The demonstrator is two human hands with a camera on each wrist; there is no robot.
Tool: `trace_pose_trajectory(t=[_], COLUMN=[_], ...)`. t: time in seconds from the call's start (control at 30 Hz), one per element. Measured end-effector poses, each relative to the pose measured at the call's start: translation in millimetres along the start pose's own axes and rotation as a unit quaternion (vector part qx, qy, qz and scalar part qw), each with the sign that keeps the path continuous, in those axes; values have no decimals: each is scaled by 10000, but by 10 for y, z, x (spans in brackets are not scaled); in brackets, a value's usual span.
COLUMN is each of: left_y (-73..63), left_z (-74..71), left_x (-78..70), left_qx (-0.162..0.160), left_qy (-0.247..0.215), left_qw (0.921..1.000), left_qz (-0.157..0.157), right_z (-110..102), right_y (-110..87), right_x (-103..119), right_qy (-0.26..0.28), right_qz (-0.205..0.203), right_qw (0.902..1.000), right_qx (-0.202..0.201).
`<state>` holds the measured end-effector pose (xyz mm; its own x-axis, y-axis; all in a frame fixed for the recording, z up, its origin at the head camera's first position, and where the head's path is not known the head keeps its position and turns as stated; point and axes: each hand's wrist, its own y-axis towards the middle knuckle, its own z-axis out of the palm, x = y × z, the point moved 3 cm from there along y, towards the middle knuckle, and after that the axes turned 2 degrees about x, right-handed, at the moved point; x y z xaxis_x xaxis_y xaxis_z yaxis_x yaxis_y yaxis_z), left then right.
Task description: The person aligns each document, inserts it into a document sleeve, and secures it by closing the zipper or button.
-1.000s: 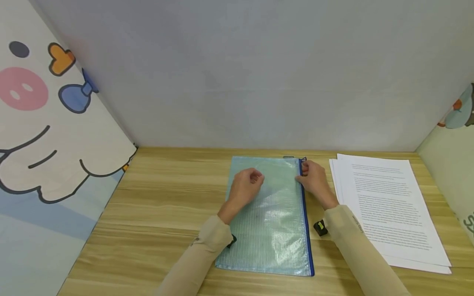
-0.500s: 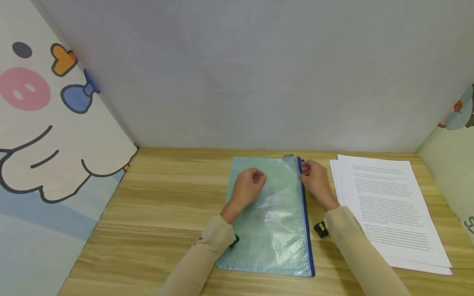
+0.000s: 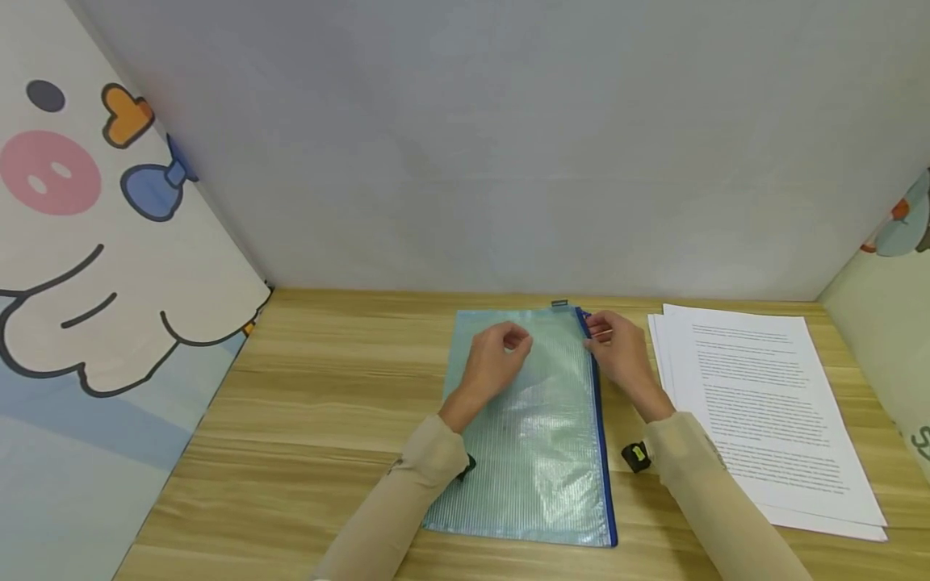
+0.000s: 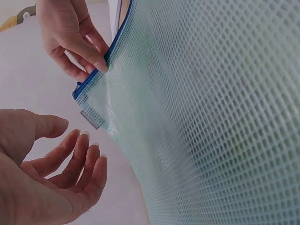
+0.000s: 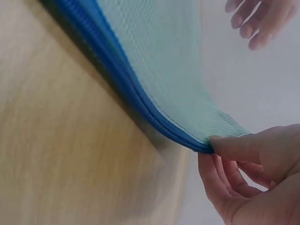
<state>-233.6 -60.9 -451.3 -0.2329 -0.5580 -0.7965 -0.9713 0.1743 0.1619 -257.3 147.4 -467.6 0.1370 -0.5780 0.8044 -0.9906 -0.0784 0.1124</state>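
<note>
A pale green-blue mesh zipper pouch (image 3: 530,452) lies on the table, its blue zipper (image 3: 601,460) along the right side. My right hand (image 3: 623,355) pinches the zippered edge near the far right corner between thumb and fingers. That corner is lifted and bent, as the right wrist view shows with the blue zipper (image 5: 133,93) curving up to the fingers. A small tab (image 4: 92,119) sticks out near the corner, by the zipper's end. Over the pouch my left hand (image 3: 496,361) hovers, fingers loosely curled and holding nothing; in the left wrist view its fingertips are apart from the corner.
Printed paper sheets (image 3: 770,403) lie stacked on the wooden table (image 3: 327,403), right of the pouch. A pale wall (image 3: 508,161) rises behind the table, and a cartoon-printed panel (image 3: 131,282) stands on the left. Small black devices sit at both wrists.
The pouch's far right corner has lifted and folded slightly leftward in my right hand's pinch. My left hand has drifted a little right and away from me, its fingers opening slightly.
</note>
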Motion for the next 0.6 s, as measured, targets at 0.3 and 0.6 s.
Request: trace_pose_trajectory(t=[0.3,0.6], left_y=[70,133], left_z=[1,-6], left_x=[-26,-34], left_qx=[-87,-90], left_qy=[-282,-453], left_qw=[9990,9978], left_qz=[346,467], right_z=[-8,-11], right_y=[-40,-82], right_x=[64,158], right_qy=[107,100], right_qz=[-319,-613], right_qw=[9994,9981], right_qx=[-32,-37])
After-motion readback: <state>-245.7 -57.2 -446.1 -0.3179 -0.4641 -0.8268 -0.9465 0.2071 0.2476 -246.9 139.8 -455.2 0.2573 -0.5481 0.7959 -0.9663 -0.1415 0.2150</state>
